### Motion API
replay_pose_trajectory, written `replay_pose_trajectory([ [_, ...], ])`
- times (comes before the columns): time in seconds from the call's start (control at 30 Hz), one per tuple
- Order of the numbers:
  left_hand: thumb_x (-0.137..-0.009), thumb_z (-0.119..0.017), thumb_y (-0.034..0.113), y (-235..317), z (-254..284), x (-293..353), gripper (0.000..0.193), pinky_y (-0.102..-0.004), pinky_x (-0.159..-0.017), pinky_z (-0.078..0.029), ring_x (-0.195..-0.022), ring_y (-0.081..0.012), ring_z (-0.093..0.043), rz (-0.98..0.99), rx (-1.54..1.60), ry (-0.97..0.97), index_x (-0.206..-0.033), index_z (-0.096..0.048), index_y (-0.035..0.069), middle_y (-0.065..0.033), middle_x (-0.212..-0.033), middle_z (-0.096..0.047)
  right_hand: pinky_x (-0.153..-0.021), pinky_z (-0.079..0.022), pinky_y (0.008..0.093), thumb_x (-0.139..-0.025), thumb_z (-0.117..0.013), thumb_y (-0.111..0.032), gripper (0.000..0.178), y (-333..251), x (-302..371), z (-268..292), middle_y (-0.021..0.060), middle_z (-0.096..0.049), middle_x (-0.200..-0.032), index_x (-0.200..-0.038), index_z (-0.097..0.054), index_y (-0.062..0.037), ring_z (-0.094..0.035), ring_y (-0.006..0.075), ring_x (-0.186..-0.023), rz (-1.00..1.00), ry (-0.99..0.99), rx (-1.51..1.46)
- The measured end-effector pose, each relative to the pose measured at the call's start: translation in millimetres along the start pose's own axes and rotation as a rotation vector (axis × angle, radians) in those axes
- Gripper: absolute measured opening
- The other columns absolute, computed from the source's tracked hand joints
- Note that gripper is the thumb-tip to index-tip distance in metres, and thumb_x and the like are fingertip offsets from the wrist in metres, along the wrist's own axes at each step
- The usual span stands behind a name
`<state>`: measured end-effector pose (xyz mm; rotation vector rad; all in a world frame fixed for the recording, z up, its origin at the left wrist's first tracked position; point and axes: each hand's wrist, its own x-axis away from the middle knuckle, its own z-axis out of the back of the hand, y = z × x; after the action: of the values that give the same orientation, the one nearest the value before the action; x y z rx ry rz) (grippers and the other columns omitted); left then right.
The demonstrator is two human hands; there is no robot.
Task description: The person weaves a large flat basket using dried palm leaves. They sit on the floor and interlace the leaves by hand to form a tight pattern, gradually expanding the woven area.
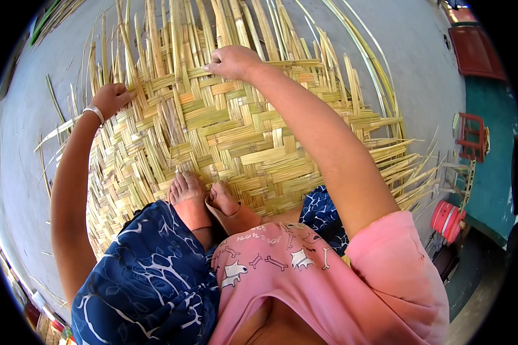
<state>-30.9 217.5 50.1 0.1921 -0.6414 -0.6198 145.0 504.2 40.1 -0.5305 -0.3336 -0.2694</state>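
Left hand (pixel 111 99): at mat (pixel 224 140) edge, grip cannot be told | Right hand (pixel 234 62): pinching cross strip (pixel 196 73) | Feet (pixel 186 186): on mat

Lies flat on the grey floor (pixel 423 75) as a partly woven mat (pixel 230 129) of flat yellow-green strips (pixel 270 156), interlaced closely in a stepped diagonal pattern; fans out into loose, uneven ends (pixel 239 26) along the far edge and right side.

The mat (pixel 236 135) is straw-yellow herringbone, the shirt (pixel 313 287) dog-printed pink.
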Motion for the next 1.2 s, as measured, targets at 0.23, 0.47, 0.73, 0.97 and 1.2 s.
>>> replay_pose_trajectory([
  [0.23,-0.082,-0.060,0.031,36,-5,12,0.029,-0.0446,-0.067,-0.044,-0.070,-0.0379,-0.057,-0.063,-0.364,0.211,-0.077,-0.060,0.002,-0.0192,-0.071,-0.059,-0.068,-0.046,0.0372,-0.084,-0.057,-0.046,0.034,16,-2,-5,0.0050,-0.064,-0.077,-0.081,-0.063,-0.0127,-0.060,0.0214,-0.074,0.024,-0.007,-0.126],
  [0.47,-0.080,-0.061,0.044,-20,1,0,0.043,-0.0401,-0.071,-0.047,-0.071,-0.0301,-0.060,-0.125,-0.084,0.046,-0.085,-0.066,0.002,-0.0172,-0.075,-0.064,-0.067,-0.046,0.0408,-0.082,-0.057,-0.050,0.043,20,-21,-11,0.0111,-0.065,-0.078,-0.085,-0.062,-0.0075,-0.061,0.0257,-0.075,0.082,-0.027,-0.018],
  [0.73,-0.078,-0.070,0.035,-23,-4,-12,0.041,-0.0300,-0.064,-0.053,-0.066,-0.0175,-0.064,-0.022,0.029,-0.015,-0.098,-0.065,-0.001,-0.0098,-0.078,-0.067,-0.068,-0.047,0.0381,-0.082,-0.058,-0.031,0.026,-11,-31,11,0.0126,-0.062,-0.076,-0.081,-0.060,-0.0051,-0.059,0.0250,-0.074,0.197,-0.057,0.265],
  [0.97,-0.079,-0.070,0.037,-21,1,-14,0.038,-0.0284,-0.063,-0.052,-0.066,-0.0142,-0.062,-0.021,0.126,-0.070,-0.084,-0.066,0.000,-0.0071,-0.073,-0.066,-0.067,-0.046,0.0369,-0.082,-0.062,-0.039,0.034,-18,-40,3,0.0119,-0.062,-0.078,-0.083,-0.060,-0.0048,-0.057,0.0250,-0.071,0.169,-0.143,0.124],
  [1.2,-0.084,-0.066,0.039,-30,0,-12,0.035,-0.0268,-0.062,-0.051,-0.063,-0.0113,-0.060,-0.006,0.324,-0.089,-0.083,-0.066,0.004,-0.0037,-0.071,-0.065,-0.068,-0.047,0.0366,-0.081,-0.065,-0.039,0.036,-35,-34,4,0.0129,-0.063,-0.081,-0.086,-0.060,-0.0042,-0.059,0.0242,-0.074,0.138,-0.181,0.169],
])
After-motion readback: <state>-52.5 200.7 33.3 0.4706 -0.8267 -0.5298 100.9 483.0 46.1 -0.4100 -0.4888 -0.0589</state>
